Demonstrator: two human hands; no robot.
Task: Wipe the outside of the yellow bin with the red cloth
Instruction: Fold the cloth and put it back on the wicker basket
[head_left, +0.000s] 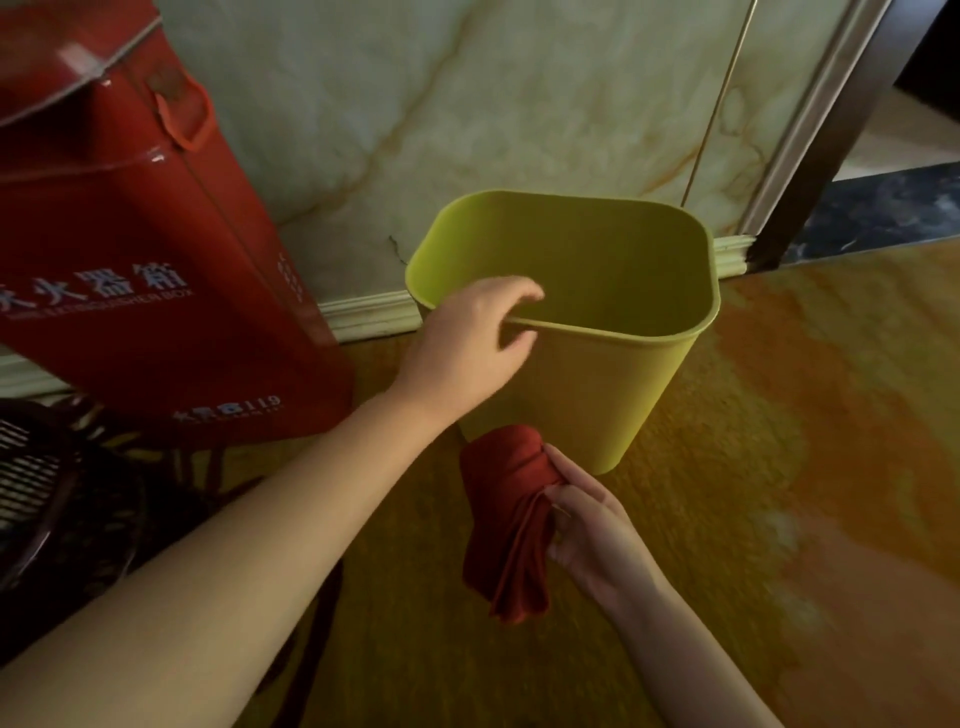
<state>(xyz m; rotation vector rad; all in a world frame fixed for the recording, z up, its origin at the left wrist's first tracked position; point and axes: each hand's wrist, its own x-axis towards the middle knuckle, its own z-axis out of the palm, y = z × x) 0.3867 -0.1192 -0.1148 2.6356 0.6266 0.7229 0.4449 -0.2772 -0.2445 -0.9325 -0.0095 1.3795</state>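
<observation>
Fingers: left hand (470, 345) curls over the near rim of the yellow bin (587, 384), fingertips inside, thumb outside, gripping it; right hand (592, 530) is closed around the bunched red cloth (511, 519).
Bin position: upright on the floor, its back against the marble wall (415, 104), just right of the red extinguisher box (135, 249).
Cloth position: at the bin's near lower corner, touching or nearly so; cannot tell which.
Technique: probably best to keep the rim steady, press the wad flat, stroke along the wall.
Materials: smooth tapered plastic, rounded corners; soft folded fabric.
</observation>
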